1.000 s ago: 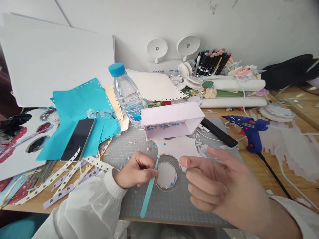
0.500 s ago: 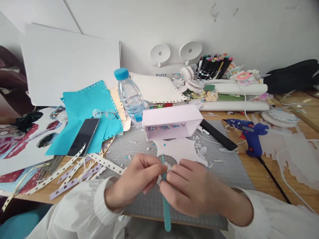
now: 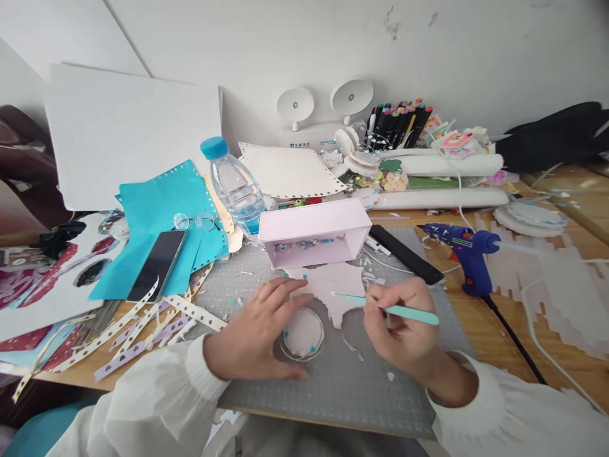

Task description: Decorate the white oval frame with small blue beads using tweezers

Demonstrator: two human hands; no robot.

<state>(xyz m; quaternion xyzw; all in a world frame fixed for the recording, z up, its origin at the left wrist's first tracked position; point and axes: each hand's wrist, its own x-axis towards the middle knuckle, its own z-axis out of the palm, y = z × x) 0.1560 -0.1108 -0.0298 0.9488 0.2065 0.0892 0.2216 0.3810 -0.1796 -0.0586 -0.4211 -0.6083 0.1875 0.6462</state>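
Observation:
My right hand [image 3: 404, 324] pinches a pair of teal tweezers [image 3: 412, 313] whose thin tip points left, over a white scrap sheet with scalloped edges [image 3: 342, 285]. A tiny white bit shows at that tip, too small to name. My left hand [image 3: 266, 330] is open, thumb and fingers spread around the left side of a small round white disc [image 3: 304, 331]. Blue specks dot the disc's rim, which lies on the grey cutting mat [image 3: 328, 384]. Behind the scrap sheet stands a pale lilac open box [image 3: 314, 225] with blue and purple bits inside.
A water bottle [image 3: 233, 184] stands left of the box. On the right, a blue glue gun [image 3: 469, 251] trails a black cord. Cut paper strips [image 3: 137, 336], a phone [image 3: 157, 266] and glasses [image 3: 195, 222] lie at left; markers [image 3: 399, 124] stand at the back.
My hands have come apart. The right one has carried the tweezers rightward and turned them from upright to nearly level; the left has opened beside the disc. The view has shifted slightly.

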